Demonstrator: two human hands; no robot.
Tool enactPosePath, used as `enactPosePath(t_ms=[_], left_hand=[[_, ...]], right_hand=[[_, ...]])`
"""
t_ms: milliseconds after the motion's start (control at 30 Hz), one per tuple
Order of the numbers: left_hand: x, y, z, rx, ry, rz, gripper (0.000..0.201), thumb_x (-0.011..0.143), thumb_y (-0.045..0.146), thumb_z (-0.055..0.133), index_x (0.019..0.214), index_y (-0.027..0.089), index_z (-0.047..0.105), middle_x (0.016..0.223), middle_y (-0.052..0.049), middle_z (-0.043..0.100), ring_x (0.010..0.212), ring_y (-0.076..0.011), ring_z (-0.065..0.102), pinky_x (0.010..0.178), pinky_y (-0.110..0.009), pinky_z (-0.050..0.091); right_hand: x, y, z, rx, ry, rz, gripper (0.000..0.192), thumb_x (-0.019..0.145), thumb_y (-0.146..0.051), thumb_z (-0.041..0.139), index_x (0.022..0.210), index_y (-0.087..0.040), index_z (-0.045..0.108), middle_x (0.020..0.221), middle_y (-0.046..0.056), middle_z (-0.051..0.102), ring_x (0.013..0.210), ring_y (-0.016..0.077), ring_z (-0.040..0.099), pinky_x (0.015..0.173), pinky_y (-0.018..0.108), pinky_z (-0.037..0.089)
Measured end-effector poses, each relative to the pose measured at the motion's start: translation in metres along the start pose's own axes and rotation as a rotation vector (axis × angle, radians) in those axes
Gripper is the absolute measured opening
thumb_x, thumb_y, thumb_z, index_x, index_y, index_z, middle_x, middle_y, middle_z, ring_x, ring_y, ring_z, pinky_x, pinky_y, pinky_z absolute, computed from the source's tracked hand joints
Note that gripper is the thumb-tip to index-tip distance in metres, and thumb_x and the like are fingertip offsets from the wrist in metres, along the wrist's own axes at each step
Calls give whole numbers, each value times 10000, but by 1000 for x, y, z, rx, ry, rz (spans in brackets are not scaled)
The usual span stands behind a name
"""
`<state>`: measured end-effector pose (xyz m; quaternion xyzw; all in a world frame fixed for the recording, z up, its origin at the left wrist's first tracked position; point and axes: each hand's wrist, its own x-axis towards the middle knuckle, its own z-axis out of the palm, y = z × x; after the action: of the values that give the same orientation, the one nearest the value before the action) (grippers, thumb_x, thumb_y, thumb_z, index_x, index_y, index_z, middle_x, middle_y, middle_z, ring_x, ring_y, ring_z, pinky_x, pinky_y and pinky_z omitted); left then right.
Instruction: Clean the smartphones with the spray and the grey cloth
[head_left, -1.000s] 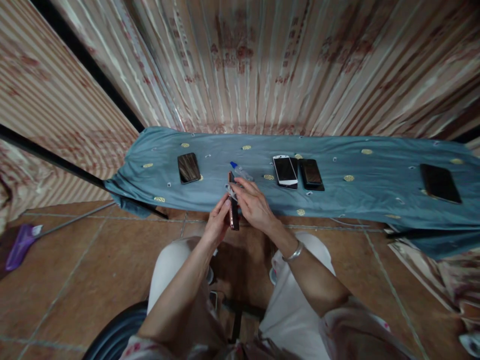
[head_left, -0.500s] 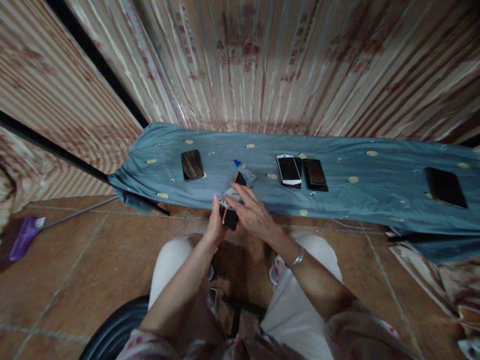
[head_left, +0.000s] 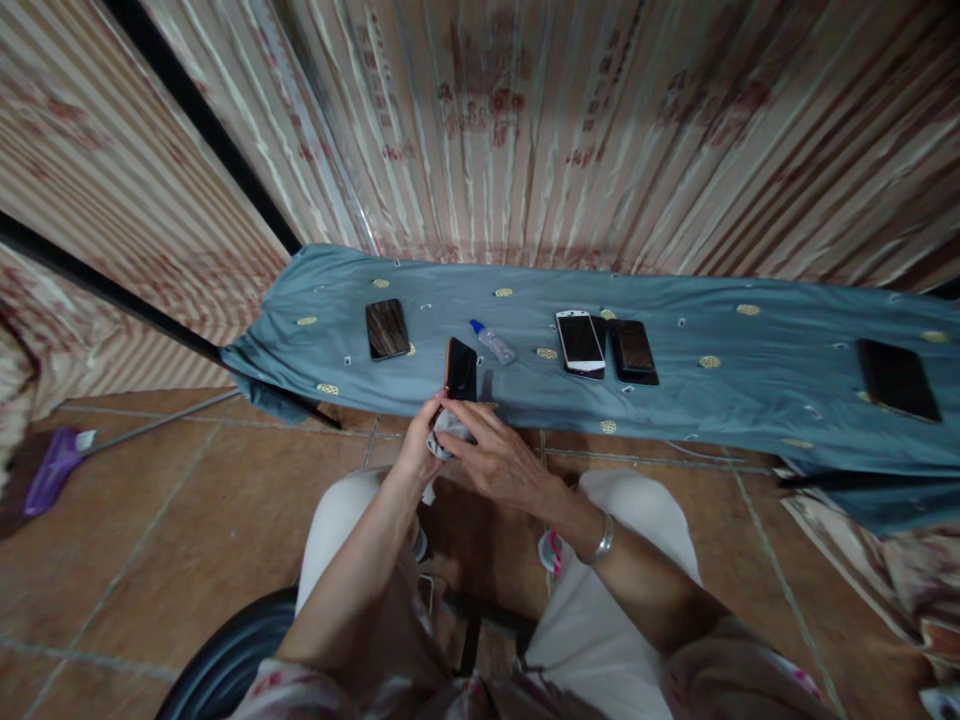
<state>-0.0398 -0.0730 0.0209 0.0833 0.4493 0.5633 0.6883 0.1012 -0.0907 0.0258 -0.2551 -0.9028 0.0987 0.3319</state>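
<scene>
Between both hands, just above the knees, a dark phone (head_left: 460, 370) stands nearly upright with its lower end buried in the grip. Looks like the wiping step: a pale cloth (head_left: 444, 432) is bunched against the phone's bottom edge, so the job in hand is prob. rubbing the screen or casing clean

Left hand (head_left: 424, 447): fingers curled shut round the phone's lower part from the left side, thumb up near the cloth. Right hand (head_left: 498, 455): fingers (head_left: 466, 417) bent over and pressed on the cloth and the phone's base, narrow, not spread. Can't tell exactly which fingertips touch glass vs cloth, too small

Next move, as a guess, calls for a firm hold w/ the left while the right drags the cloth up the face w/o letting the phone tip fwd

Beyond the fingertips lies a blue sheet (head_left: 750, 380) over a bench. On it, just past the phone's top and to the right, a small bottle (head_left: 493, 342) w/ a blue cap. Further left a phone w/ a brown back (head_left: 387, 329); to the right a white phone (head_left: 579, 340) beside a black one (head_left: 633, 350), and well apart at the far right another dark phone (head_left: 898, 379)
</scene>
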Motion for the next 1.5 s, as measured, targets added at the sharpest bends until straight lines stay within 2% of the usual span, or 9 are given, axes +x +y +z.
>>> enactPosePath(t_ms=[233, 367, 500, 567, 767, 1167, 1300, 1400, 1500], left_hand=[[-1, 6, -1, 38, -47, -101, 386, 883, 395, 551, 1013, 71, 715, 754, -99, 748, 700, -213, 726, 675, -296, 587], [-1, 3, 0, -15, 25, 40, 248, 898, 272, 548, 1016, 127, 711, 732, -38, 744, 682, -168, 714, 748, -284, 583], [-5, -2, 4, 3, -75, -69, 359, 964, 349, 442, 1148, 142, 671, 880, -80, 764, 850, -227, 729, 876, -452, 563], [-7, -5, 6, 24, -116, -109, 413, 981, 394, 399, 1181, 141, 659, 961, -101, 761, 928, -243, 720, 914, -477, 544], [-10, -17, 10, 41, -42, -74, 359, 977, 323, 441, 1150, 120, 682, 935, -68, 760, 894, -178, 714, 908, -290, 537], [-16, -16, 6, 92, -232, -188, 477, 973, 405, 436, 1351, 133, 544, 1128, -162, 729, 960, -275, 729, 787, -440, 615], [-18, -10, 6, 74, -246, -160, 480, 973, 409, 433, 1351, 136, 549, 1134, -169, 726, 997, -289, 719, 793, -450, 613], [-19, -9, 7, 61, -257, -180, 474, 976, 408, 420, 1335, 133, 563, 1114, -171, 731, 1002, -297, 717, 787, -452, 612], [-18, -10, 7, 60, -274, -185, 474, 973, 415, 427, 1319, 127, 576, 1100, -175, 734, 1003, -303, 717, 789, -448, 609]], right_hand=[[-5, -11, -6, 273, 9, 29, 300, 884, -95, 450, 1037, -173, 697, 1393, 148, 554, 1307, 232, 496, 1082, 446, 455], [-8, 11, -10, 466, 191, 317, 356, 929, -143, 396, 1094, -209, 705, 1339, 109, 620, 1233, 204, 587, 1063, 419, 471], [-8, 43, -5, 434, 426, 548, 359, 942, -197, 415, 1185, -198, 680, 1254, 111, 669, 1186, 211, 624, 1031, 403, 505], [-7, 48, -1, 311, 390, 506, 372, 957, -207, 411, 1238, -192, 656, 1296, 116, 642, 1222, 218, 595, 1060, 409, 487], [-3, 38, 15, -21, 178, 243, 403, 978, -150, 372, 1305, -135, 608, 1383, 161, 562, 1322, 239, 480, 1117, 422, 440], [2, 85, 1, -74, 236, 418, 426, 979, -215, 347, 1308, -116, 599, 1369, 175, 578, 1301, 259, 494, 1114, 465, 416], [0, 98, 3, 165, 304, 523, 394, 944, -278, 421, 1251, -188, 651, 1251, 111, 681, 1169, 240, 609, 1030, 438, 473], [-1, 109, 3, 412, 342, 684, 366, 887, -366, 491, 1107, -192, 726, 978, 64, 761, 900, 222, 687, 811, 353, 548], [0, 115, 1, 597, 340, 783, 386, 828, -452, 538, 954, -163, 760, 733, 21, 718, 644, 167, 626, 620, 272, 502]])
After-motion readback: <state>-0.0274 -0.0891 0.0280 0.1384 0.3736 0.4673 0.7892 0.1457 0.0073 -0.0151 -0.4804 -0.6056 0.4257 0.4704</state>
